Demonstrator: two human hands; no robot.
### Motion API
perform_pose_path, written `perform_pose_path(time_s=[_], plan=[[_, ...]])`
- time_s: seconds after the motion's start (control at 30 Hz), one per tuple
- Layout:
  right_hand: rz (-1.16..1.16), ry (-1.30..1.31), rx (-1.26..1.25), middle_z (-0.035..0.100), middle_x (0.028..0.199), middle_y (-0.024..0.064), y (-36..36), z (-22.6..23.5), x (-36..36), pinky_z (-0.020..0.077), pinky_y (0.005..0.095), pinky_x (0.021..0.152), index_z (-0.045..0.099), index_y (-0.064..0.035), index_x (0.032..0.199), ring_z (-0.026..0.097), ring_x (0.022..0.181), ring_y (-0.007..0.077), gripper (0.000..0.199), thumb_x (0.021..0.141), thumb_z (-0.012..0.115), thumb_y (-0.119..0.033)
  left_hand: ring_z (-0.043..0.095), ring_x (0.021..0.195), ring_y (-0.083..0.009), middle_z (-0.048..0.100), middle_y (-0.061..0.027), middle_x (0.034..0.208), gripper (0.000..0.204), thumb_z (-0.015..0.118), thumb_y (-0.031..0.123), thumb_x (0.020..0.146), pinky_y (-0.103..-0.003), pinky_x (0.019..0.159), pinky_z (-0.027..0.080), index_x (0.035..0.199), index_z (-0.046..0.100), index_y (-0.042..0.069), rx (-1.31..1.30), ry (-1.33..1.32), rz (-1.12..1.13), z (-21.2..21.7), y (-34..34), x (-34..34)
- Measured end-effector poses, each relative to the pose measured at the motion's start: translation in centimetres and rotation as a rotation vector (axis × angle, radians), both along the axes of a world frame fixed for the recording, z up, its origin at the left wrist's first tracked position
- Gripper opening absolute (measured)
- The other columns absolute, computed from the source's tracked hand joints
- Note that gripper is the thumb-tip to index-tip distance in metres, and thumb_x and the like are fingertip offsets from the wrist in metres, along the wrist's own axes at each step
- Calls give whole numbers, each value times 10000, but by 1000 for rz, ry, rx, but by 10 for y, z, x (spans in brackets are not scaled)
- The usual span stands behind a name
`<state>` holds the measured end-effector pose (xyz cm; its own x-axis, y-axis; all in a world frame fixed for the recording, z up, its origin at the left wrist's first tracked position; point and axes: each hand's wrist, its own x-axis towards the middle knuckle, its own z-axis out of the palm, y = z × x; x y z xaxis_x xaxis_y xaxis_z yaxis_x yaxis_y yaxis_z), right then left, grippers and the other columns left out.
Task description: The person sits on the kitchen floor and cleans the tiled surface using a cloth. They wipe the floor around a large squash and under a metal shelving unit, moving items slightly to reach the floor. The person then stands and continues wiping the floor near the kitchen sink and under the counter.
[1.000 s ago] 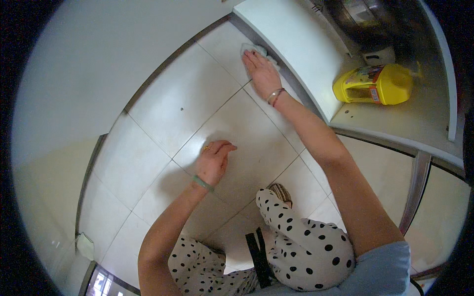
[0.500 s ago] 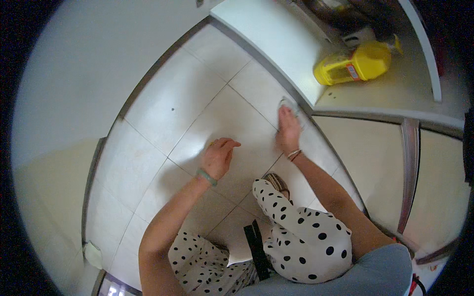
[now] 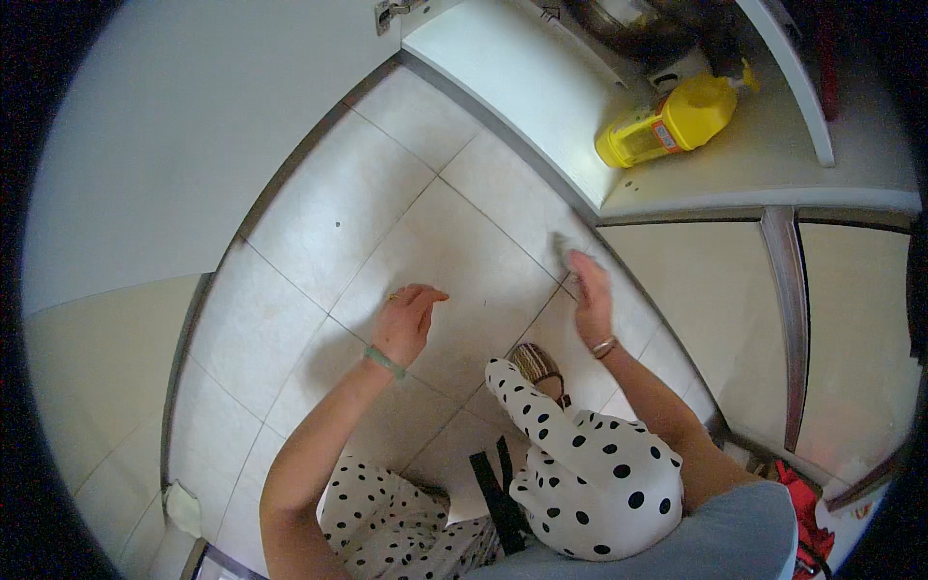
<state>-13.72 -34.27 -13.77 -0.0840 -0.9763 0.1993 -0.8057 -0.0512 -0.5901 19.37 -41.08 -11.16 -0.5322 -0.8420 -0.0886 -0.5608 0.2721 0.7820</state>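
My right hand (image 3: 594, 300) is low over the white floor tiles (image 3: 464, 232), close to the cabinet base. At its fingertips is a small pale cloth (image 3: 563, 249), blurred by motion and partly covered by the fingers. My left hand (image 3: 406, 324), wearing a ring and a green bangle, hovers above the tiles with loosely bent fingers and holds nothing. Between the hands and my body, a patterned shoe (image 3: 538, 367) shows beneath my polka-dot trouser leg (image 3: 599, 454).
An open white cabinet (image 3: 483, 72) at the upper right holds a yellow pump bottle (image 3: 667, 126) lying on its side. Cream cabinet doors (image 3: 706, 290) border the floor at right. A large pale door panel (image 3: 193, 145) stands at left. Something red (image 3: 807, 522) lies at lower right.
My right hand has drawn back toward me with the cloth, away from the open cabinet's corner. My left hand has shifted slightly left and nearer. The whole view has moved a little.
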Motion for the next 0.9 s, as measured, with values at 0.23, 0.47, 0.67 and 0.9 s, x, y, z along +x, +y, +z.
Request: perform_pose_path(time_s=[0.23,0.47,0.67,0.9], plan=[[-286,385,31,543,1235,196,26,-71,-28,392,445,932,432,-40,1322,516,1063,393,578,755,517,34,558,987,-333,605,-137,1036,246,502,21,858,-430,877,444,1081,581,87,66,48,-49,-14,14,-17],[372,-138,285,601,1103,143,-37,-47,148,430,386,830,589,-53,1126,543,1049,306,316,828,486,-42,412,1230,-365,415,-156,1364,432,545,129,875,-429,999,365,1299,466,109,-25,20,263,0,1,-50],[573,-439,514,586,1161,124,-91,40,139,470,348,860,589,-81,1129,545,1080,259,313,817,601,-83,557,1084,-259,551,-161,1199,466,597,236,895,-380,890,469,1312,457,84,170,90,303,-1,-28,-17],[324,-1031,556,490,1331,89,-95,63,90,409,322,991,401,-94,1382,466,1223,209,533,884,592,-113,618,968,-190,617,-104,1070,305,570,168,919,-315,834,530,1193,540,37,839,633,177,-6,-32,-13]])
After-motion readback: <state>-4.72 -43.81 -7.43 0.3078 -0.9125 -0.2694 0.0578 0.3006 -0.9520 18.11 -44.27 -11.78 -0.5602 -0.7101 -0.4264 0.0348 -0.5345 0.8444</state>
